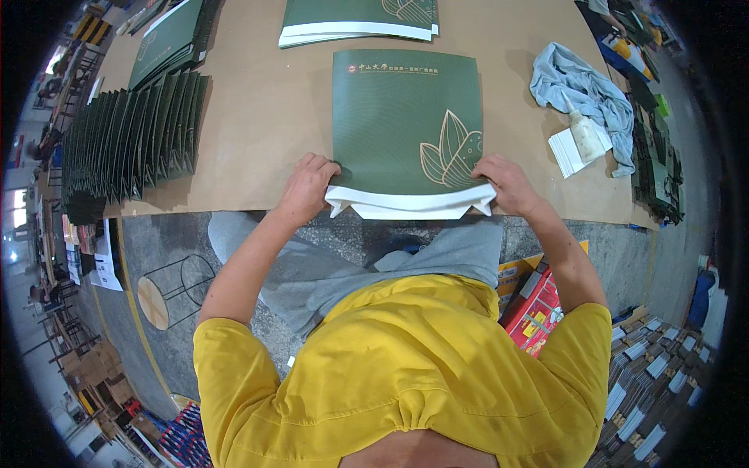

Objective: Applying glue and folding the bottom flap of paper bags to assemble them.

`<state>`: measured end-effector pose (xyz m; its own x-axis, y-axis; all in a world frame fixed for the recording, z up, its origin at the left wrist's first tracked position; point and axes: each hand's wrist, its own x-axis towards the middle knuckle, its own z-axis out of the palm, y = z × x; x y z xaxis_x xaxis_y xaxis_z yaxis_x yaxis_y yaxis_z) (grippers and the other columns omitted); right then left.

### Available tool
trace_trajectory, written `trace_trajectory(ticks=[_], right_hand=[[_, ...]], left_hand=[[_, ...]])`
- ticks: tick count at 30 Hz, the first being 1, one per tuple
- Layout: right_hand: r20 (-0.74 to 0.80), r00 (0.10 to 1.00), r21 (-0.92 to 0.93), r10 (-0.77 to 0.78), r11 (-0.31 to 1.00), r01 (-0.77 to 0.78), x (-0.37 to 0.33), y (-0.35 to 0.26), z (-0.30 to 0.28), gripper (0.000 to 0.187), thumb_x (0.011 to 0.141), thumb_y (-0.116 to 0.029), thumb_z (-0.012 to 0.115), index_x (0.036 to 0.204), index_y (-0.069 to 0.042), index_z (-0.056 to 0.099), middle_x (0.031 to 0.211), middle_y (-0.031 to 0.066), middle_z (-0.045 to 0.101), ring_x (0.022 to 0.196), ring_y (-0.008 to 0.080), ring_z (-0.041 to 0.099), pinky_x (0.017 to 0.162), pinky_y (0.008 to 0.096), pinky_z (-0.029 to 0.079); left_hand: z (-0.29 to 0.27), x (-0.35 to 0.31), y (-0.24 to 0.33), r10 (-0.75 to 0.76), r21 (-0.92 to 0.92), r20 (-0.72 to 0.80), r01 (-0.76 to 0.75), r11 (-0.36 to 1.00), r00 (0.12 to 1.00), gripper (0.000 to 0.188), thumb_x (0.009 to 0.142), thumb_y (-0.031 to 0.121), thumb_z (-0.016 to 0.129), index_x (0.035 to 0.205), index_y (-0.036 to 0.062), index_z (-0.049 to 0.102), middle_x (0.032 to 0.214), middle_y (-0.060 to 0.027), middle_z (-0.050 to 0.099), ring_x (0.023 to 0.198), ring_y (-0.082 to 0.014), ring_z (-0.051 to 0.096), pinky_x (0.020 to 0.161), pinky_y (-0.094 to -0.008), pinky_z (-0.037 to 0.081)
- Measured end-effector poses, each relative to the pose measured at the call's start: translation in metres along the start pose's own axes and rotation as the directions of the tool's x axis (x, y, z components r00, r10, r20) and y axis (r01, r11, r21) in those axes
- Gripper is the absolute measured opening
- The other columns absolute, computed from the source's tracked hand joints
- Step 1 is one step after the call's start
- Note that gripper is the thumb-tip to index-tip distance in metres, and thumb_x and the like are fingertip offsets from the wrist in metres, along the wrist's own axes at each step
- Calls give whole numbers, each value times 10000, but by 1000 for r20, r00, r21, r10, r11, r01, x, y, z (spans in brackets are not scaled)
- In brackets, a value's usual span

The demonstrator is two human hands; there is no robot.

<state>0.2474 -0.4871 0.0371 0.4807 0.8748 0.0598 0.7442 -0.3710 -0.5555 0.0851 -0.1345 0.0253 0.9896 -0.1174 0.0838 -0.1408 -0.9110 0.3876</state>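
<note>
At the table edge, both hands [306,189] [507,183] grip the flat green paper bag's [406,117] white bottom fold.

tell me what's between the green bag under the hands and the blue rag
Bare brown paper only, in the head view, between the green bag and the blue rag.

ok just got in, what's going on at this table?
A person in a yellow shirt is working a flat green paper bag lying on a brown paper-covered table. The left hand and the right hand each press on a corner of the bag's white folded end at the near table edge. A row of finished green bags is fanned out to the left, another stack lies beyond, and a glue bottle rests on a blue rag to the right.
</note>
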Motion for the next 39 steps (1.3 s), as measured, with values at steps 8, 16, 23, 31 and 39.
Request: trace_trajectory(ticks=[8,16,23,31,39], right_hand=[[305,732,487,610,560,-670,30,15,-5,251,810,-10,415,955,11,619,666,49,573,548,123,568,471,261,463],[371,677,378,636,563,-735,32,14,-21,227,814,-1,447,963,25,615,701,60,597,542,119,563,449,254,452],[-377,925,164,51,986,13,99,-89,-31,189,820,-3,529,981,-21,628,953,89,625,806,226,607,692,334,484],[304,951,-212,-54,969,123,172,-113,58,89,737,-126,584,766,-72,649,687,181,616,682,370,617,620,462,474],[315,934,-274,-165,927,256,163,-120,87,110,764,-111,548,829,-58,619,714,161,634,704,330,648,598,443,509]], left_hand=[[5,23,-24,-318,-272,202,365,890,926,124,730,41,595,838,8,647,817,-213,640,767,-365,631,687,-408,486],[-2,36,-15,-467,-55,267,497,866,843,312,713,55,622,1024,77,608,883,-176,652,843,-347,622,716,-446,493],[4,19,-9,-449,76,189,443,893,873,278,763,90,542,1034,99,602,891,-155,655,853,-349,623,707,-463,502],[6,20,-1,-355,55,108,351,935,928,244,756,89,536,990,94,605,802,-178,649,777,-360,633,671,-466,500],[10,13,-5,-405,47,169,404,914,898,207,772,123,540,952,66,627,814,-190,647,796,-349,636,667,-455,495]])
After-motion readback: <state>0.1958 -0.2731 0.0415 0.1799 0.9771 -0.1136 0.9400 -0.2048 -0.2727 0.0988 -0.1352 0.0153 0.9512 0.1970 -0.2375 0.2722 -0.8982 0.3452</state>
